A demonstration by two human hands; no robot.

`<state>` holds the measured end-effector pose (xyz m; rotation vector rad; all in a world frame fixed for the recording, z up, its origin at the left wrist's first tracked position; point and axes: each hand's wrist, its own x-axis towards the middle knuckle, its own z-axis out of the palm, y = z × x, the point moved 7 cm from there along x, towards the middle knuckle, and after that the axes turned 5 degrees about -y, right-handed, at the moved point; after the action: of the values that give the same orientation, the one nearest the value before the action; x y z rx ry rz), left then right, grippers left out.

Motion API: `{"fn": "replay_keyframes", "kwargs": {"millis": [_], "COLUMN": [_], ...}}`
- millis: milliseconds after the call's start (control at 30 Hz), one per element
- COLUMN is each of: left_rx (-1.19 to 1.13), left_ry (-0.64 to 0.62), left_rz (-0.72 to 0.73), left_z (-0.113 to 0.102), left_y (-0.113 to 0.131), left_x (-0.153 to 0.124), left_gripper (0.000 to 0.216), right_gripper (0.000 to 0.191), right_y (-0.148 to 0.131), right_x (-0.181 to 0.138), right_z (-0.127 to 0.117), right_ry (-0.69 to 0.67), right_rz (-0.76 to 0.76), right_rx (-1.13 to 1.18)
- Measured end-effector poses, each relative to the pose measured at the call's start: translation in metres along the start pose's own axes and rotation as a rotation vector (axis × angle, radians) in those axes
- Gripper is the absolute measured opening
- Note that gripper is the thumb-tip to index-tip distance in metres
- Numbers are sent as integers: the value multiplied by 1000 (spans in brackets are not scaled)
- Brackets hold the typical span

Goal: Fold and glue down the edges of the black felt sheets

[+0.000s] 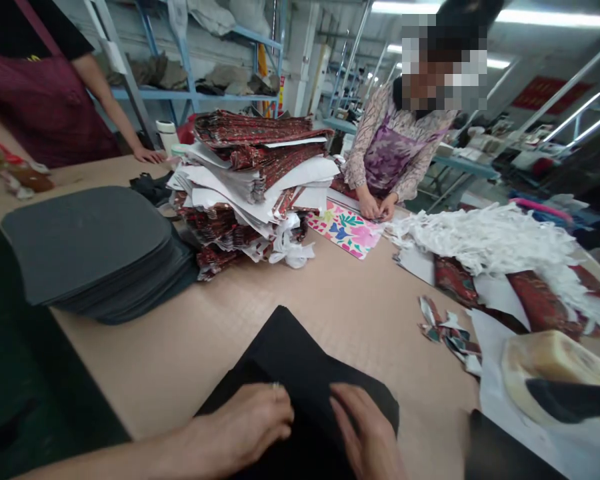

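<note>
A black flat piece of material [300, 357], maybe cloth or thin board, lies on the table in front of me. It seems layered, and its lower part runs out of view. My left hand [247, 423] rests over its left side with the fingers curled down and pressed together at a raised black edge. Across from it, my right hand [363, 427] lies on the right side, fingers stretched and the thumb a little apart. A gap of black material separates the two hands.
Dark grey rounded panels [90, 247] are stacked at left. Red-patterned pieces and white sheets [260, 187] form a tall pile behind. At right are white strips [490, 237], scraps [450, 333] and a tape roll [555, 373]. Two people [387, 153] stand across the table [180, 360].
</note>
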<state>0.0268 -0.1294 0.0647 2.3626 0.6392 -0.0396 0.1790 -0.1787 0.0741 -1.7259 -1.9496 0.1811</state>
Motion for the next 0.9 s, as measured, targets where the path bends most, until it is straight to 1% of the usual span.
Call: {"fn": "replay_keyframes", "kwargs": {"millis": [33,67,100,167,200,267,333,400,467,500,567,600,667,733,767,833,867,900], "left_rx": [-6,12,35,44,36,9,-12,-20,-17,-7,22,32,21,-70,-161,-441,-604,-752], "left_ry": [116,222,282,316,312,305,307,311,313,322,384,433,526,549,538,484,421,327], "left_rz": [-60,-130,-202,-267,-280,-284,-285,-270,-232,-192,-70,-1,123,173,142,-30,-137,-227], "left_z": [-13,-23,-29,-30,-28,-21,-17,-16,-16,-17,-22,-25,-29,-30,-30,-27,-23,-18], "left_y": [-16,-34,-52,-83,-94,-108,-112,-109,-103,-99,-88,-83,-74,-72,-75,-90,-98,-104], "left_x": [13,26,39,62,70,76,75,70,65,63,57,54,46,41,40,41,41,42], "left_gripper": [17,21,22,18,14,8,10,12,13,15,19,21,23,25,23,13,16,24], "right_gripper": [30,32,34,35,34,30,24,18,11,12,25,31,35,31,27,19,14,9], "right_y": [3,5,7,11,13,20,26,28,28,28,32,36,42,44,44,41,39,37], "right_x": [17,30,40,47,47,41,36,36,43,49,62,67,75,78,77,76,75,74], "right_z": [14,26,37,56,64,75,79,77,70,65,59,60,67,77,79,76,71,66], "right_ry": [7,46,75,107,92,24,-54,-104,-88,-61,-22,-33,-113,-205,-226,-179,-134,-87], "right_rz": [7,9,11,16,19,35,27,-13,-46,-32,71,146,299,385,394,341,291,233], "right_rx": [-33,-75,-121,-163,-155,-104,-66,-54,-40,-28,17,51,145,271,332,413,427,426]}}
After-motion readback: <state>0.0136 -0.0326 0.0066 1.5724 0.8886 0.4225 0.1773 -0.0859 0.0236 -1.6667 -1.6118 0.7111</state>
